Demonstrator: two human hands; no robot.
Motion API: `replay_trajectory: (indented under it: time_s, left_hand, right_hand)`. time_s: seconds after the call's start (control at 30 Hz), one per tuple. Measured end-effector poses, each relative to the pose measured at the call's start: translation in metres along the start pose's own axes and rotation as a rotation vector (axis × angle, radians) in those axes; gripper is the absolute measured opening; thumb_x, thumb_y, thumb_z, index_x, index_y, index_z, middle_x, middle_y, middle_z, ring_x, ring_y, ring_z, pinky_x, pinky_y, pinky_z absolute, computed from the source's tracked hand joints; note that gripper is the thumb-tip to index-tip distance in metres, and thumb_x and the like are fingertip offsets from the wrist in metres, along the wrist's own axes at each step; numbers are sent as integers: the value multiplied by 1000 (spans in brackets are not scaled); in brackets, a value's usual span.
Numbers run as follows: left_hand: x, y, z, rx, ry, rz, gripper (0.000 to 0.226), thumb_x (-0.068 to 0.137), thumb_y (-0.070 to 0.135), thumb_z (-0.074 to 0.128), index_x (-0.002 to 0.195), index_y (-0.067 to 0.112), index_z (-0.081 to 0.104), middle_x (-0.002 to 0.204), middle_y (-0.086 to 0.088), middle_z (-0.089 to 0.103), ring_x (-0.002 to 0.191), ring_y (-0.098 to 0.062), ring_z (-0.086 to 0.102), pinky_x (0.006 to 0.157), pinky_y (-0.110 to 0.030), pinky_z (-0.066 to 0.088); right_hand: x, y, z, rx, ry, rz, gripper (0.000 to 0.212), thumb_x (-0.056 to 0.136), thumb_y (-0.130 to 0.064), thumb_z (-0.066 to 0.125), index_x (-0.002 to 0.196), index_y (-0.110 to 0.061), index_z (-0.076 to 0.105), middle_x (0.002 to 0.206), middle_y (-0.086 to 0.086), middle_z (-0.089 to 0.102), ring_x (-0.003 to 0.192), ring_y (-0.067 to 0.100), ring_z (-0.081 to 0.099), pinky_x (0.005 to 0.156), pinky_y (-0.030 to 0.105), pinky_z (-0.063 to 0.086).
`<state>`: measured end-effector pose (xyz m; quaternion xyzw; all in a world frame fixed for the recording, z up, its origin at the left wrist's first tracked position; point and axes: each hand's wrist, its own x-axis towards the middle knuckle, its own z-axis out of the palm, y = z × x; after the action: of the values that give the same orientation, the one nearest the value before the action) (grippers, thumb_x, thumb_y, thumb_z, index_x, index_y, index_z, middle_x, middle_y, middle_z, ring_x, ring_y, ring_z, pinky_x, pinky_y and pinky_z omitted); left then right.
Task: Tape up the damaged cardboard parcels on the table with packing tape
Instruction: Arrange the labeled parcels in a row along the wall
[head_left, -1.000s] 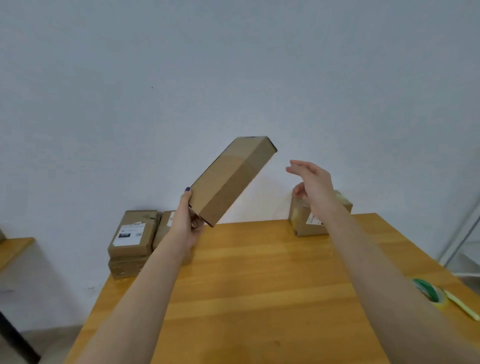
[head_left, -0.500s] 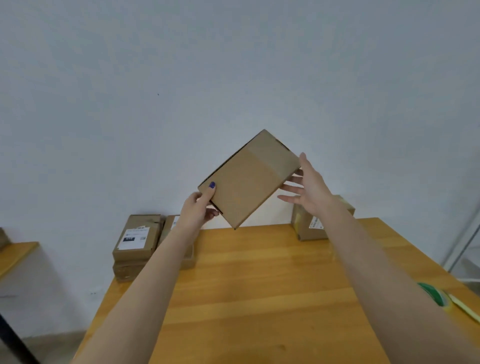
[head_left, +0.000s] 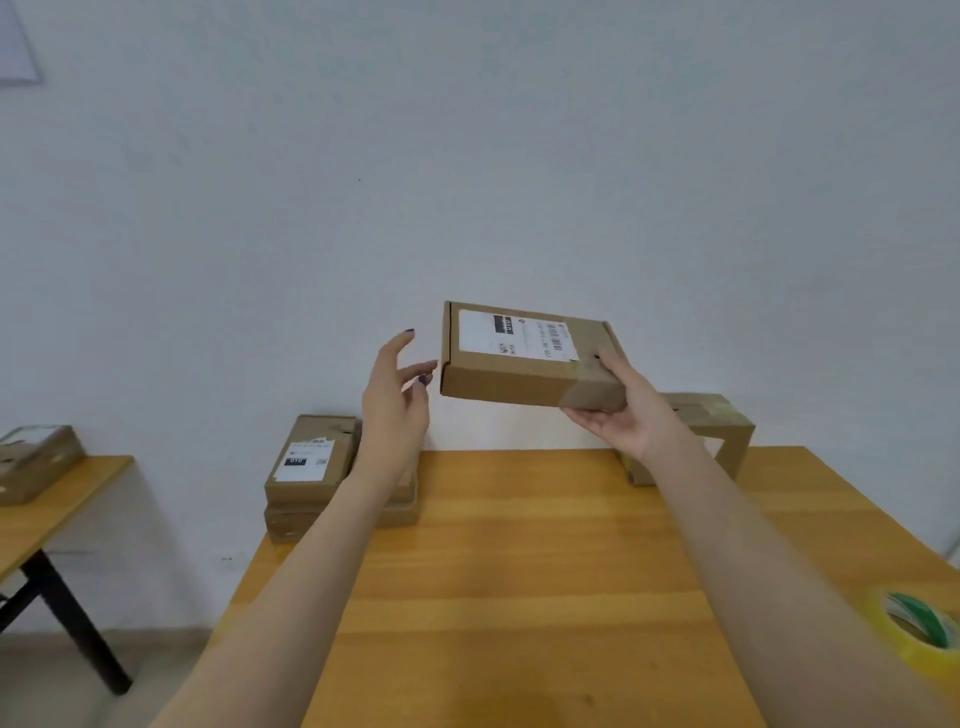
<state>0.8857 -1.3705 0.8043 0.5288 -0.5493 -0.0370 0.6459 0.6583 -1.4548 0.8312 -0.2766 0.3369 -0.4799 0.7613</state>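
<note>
Held level in mid-air over the far half of the wooden table (head_left: 519, 571), label side up: a flat cardboard parcel (head_left: 514, 384), gripped at its right end by the right hand (head_left: 631, 421), thumb on top across a darker band, seemingly tape, fingers curled underneath. Just beside the parcel's left end, the left hand (head_left: 393, 408), fingers straight and spread, holding nothing, apparently just short of the cardboard though too close to tell for certain. Judged to be the checking step, looking one parcel over for damage, with no fresh taping of it yet begun. Well apart at the near right edge of the table, partly cut off by the frame: the roll of packing tape (head_left: 917, 626), untouched. At the far left corner, a stack of parcels (head_left: 306, 462); at the far right, behind the right wrist, another parcel (head_left: 727, 436) with pale tape on top. Likely called for next: setting the held parcel down on bare wood near the body, freeing a hand, reaching right for the roll, finding the tape's loose end. Care needed to stop the one-ended hold from letting the left end dip
</note>
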Motion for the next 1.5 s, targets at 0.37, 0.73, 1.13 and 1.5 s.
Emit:
replay_trajectory:
  time_s: [0.37, 0.73, 1.13, 1.5]
  left_hand:
    - [19, 47, 20, -509, -118, -247, 37, 95, 2, 44, 127, 14, 54, 123, 1, 63, 119, -7, 56, 102, -25, 44]
    - [16, 0, 29, -350, -67, -452, 21, 97, 21, 48, 116, 17, 57, 108, 7, 66, 105, -13, 60, 86, -26, 50]
    - [0, -37, 56, -358, -155, -691, 46, 94, 25, 55, 138, 27, 40, 126, 3, 56, 102, -12, 59, 76, -35, 54]
    - [-58, -115, 96, -501, -213, -1198, 47, 87, 13, 67, 124, -5, 44, 127, -17, 51, 112, -29, 56, 81, -40, 56]
  right_hand:
    - [19, 41, -19, 181, 83, 199, 43, 97, -25, 53, 132, 1, 50, 101, 20, 60, 78, 28, 65, 43, 26, 54]
    - [14, -6, -16, -246, -229, -218, 60, 85, -14, 66, 140, -31, 47, 129, 5, 60, 112, 27, 61, 80, 39, 57]
    - [36, 19, -43, -120, 38, -21, 31, 90, -17, 64, 120, -9, 56, 127, 19, 57, 101, 33, 63, 60, 35, 59]
    - [50, 75, -104, 33, 338, 117, 36, 84, -12, 71, 115, -3, 54, 113, 17, 57, 96, 30, 59, 70, 42, 61]
